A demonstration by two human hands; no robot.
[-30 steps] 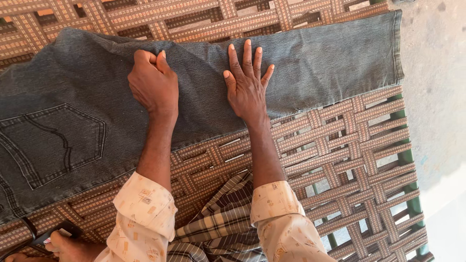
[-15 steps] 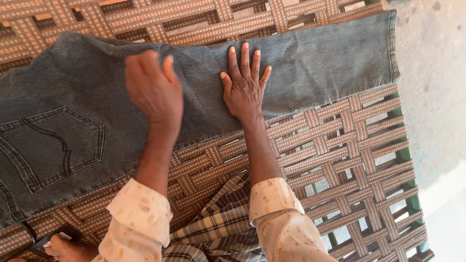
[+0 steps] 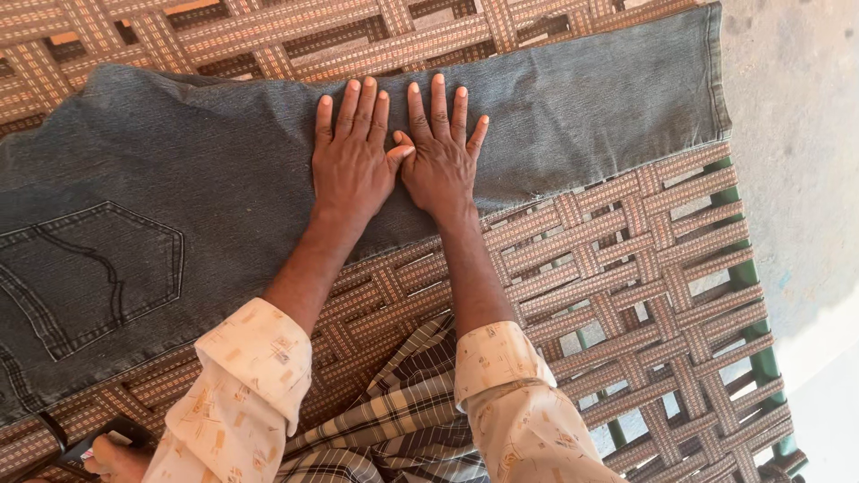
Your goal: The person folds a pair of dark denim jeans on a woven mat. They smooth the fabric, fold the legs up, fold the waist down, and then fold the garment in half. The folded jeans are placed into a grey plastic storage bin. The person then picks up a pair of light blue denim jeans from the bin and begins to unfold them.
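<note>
Across the far side of the woven cot lies one pair of grey jeans. My left hand and right hand rest on it, side by side, open and flat, thumbs touching.

Flat jeans lie unobstructed around both hands; woven cot open rightward.

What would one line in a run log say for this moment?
left hand: flat on jeans | right hand: flat on jeans, beside left | jeans: spread on woven cot, back pocket up
</note>
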